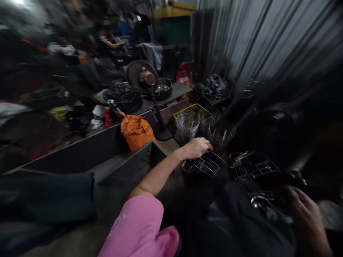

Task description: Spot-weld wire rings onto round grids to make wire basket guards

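Note:
My left hand (197, 147) is stretched out in front of me, its fingers closed on a curved wire frame (211, 165) with thin shiny rods. Just beyond it stand round wire baskets (188, 123), stacked in a yellow crate (197, 106). My right hand (307, 210) is low at the right, smeared by motion and dim, so its fingers cannot be read. Close to that hand are a bright metal part (261, 202) and more wire frames (252, 166), partly lost in the dark.
A dark plastic crate (134, 164) sits left of my arm, with an orange bag (136, 132) behind it. A fan (143, 76) stands beyond, near a bench (178, 92). Corrugated sheeting (257, 39) rises at the right. People (107, 41) sit in the background.

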Demonstrator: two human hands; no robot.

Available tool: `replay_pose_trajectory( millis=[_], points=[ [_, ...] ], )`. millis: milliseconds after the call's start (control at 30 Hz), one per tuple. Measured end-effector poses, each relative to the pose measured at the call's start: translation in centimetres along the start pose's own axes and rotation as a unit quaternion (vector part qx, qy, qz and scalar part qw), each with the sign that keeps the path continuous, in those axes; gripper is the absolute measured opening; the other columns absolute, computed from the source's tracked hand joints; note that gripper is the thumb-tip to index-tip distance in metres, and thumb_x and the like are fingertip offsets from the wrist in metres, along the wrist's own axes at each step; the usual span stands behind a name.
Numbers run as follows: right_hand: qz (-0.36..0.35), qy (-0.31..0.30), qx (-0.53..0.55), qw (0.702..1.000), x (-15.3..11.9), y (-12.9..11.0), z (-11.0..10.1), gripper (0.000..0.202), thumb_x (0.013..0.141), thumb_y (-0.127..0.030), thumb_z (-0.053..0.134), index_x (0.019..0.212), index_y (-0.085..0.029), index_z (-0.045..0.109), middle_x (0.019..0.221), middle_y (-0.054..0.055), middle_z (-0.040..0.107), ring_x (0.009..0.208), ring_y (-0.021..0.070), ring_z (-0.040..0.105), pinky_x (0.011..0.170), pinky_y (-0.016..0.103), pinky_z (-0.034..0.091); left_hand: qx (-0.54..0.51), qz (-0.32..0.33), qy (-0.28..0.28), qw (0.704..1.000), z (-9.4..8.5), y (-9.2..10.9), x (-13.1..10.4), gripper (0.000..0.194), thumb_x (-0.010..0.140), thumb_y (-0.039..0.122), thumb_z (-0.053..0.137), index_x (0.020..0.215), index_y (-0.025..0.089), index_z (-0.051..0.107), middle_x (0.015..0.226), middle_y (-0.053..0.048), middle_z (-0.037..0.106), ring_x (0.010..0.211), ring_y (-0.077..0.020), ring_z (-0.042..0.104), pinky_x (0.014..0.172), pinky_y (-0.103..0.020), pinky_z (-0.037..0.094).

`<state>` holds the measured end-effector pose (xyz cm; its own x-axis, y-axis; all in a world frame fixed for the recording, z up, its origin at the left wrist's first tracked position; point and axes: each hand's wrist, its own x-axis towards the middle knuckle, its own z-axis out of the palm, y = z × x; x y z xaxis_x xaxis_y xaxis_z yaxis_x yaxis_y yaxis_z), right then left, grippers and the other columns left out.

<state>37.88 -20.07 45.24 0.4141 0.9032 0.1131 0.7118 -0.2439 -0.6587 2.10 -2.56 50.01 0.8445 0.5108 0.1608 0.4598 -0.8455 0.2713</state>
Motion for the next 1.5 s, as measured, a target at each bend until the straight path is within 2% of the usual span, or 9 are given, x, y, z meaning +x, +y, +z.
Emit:
replay_pose_trajectory(
  millis=[100,367,633,767,900,1100,1233,1333,1500],
  points=[
    [0.071,-0.017,0.054,0.996,-1.3,-1.2,0.1,0.034,0.072,-0.054,0.052,0.081,-0.023,0.064,0.084,0.009,0.068,0.082,0.0279,0.063,0.067,0.033,0.048,-0.076,-0.073,-0.008,0.994,3.4,-2.5,-1.7,0.025,0.078,0.01,0.048,0.095,0.02,0.065,0.094,-0.006,0.063,0.09,-0.019,0.055,0.085,-0.027,0.04],
    [0.073,-0.013,0.039,0.997,-1.9,-2.7,0.3,0.032,0.067,-0.05,0.055,0.075,-0.02,0.064,0.079,0.01,0.068,0.082,0.0275,0.063,0.073,0.032,0.048,-0.15,-0.245,-0.056,0.956,13.4,-8.3,-2.0,0.02,0.075,0.012,0.054,0.084,0.024,0.067,0.091,-0.001,0.066,0.09,-0.0165,0.059,0.084,-0.024,0.043],
    [0.083,-0.018,0.033,0.996,-1.3,-2.9,1.0,0.035,0.068,-0.052,0.052,0.075,-0.021,0.064,0.074,0.005,0.067,0.075,0.0236,0.063,0.068,0.03,0.049,-0.119,-0.344,-0.049,0.93,18.8,-10.3,-3.7,0.021,0.08,0.016,0.051,0.093,0.023,0.065,0.104,-0.009,0.062,0.109,-0.0286,0.052,0.094,-0.046,0.037],
    [0.077,-0.023,0.037,0.996,-1.5,-2.9,1.8,0.035,0.073,-0.051,0.05,0.077,-0.02,0.065,0.071,0.003,0.066,0.069,0.0204,0.061,0.063,0.027,0.048,-0.124,-0.38,-0.065,0.914,21.1,-8.2,-6.1,0.032,0.072,0.018,0.062,0.104,0.024,0.062,0.108,-0.014,0.061,0.112,-0.0353,0.049,0.096,-0.061,0.028],
    [0.049,-0.012,0.05,0.997,-2.4,-2.9,1.8,0.034,0.073,-0.051,0.052,0.075,-0.02,0.066,0.07,0.003,0.065,0.069,0.0196,0.06,0.063,0.026,0.047,-0.177,-0.363,-0.08,0.911,22.6,-5.4,-6.3,0.033,0.074,0.026,0.061,0.107,0.021,0.062,0.104,-0.014,0.064,0.107,-0.0347,0.054,0.093,-0.061,0.032],
    [0.057,-0.005,0.168,0.984,-5.6,-4.3,-0.6,0.03,0.073,-0.048,0.058,0.069,-0.019,0.064,0.071,0.003,0.064,0.071,0.0176,0.058,0.066,0.025,0.045,-0.32,-0.19,0.0,0.928,18.9,0.3,-0.6,0.049,0.089,0.042,0.039,0.132,0.019,0.043,0.126,-0.011,0.054,0.118,-0.02,0.049,0.101,-0.035,0.035],
    [0.211,0.078,0.35,0.909,-9.6,-3.4,0.3,0.034,0.074,-0.052,0.054,0.069,-0.018,0.057,0.061,-0.001,0.054,0.05,0.0102,0.045,0.046,0.021,0.035,-0.616,-0.06,0.163,0.768,14.7,7.0,2.3,0.063,0.087,0.056,0.035,0.139,0.023,0.031,0.137,-0.009,0.044,0.129,-0.0225,0.037,0.107,-0.038,0.028],
    [0.36,0.076,0.38,0.849,-12.7,-0.9,2.6,0.03,0.081,-0.046,0.045,0.076,-0.019,0.058,0.06,-0.002,0.054,0.04,0.0074,0.033,0.04,0.02,0.029,-0.682,-0.062,0.099,0.722,14.1,10.4,3.0,0.064,0.083,0.058,0.043,0.138,0.025,0.035,0.134,-0.008,0.048,0.126,-0.0236,0.041,0.108,-0.039,0.027],
    [0.392,0.107,0.267,0.874,-17.9,3.1,3.8,0.011,0.067,-0.018,0.067,0.057,-0.018,0.062,0.052,-0.001,0.056,0.054,0.0126,0.05,0.056,0.024,0.04,-0.597,-0.184,-0.096,0.775,18.0,12.4,3.2,0.067,0.076,0.06,0.053,0.129,0.018,0.046,0.114,-0.01,0.062,0.111,-0.0269,0.055,0.099,-0.04,0.038]
  ],
)
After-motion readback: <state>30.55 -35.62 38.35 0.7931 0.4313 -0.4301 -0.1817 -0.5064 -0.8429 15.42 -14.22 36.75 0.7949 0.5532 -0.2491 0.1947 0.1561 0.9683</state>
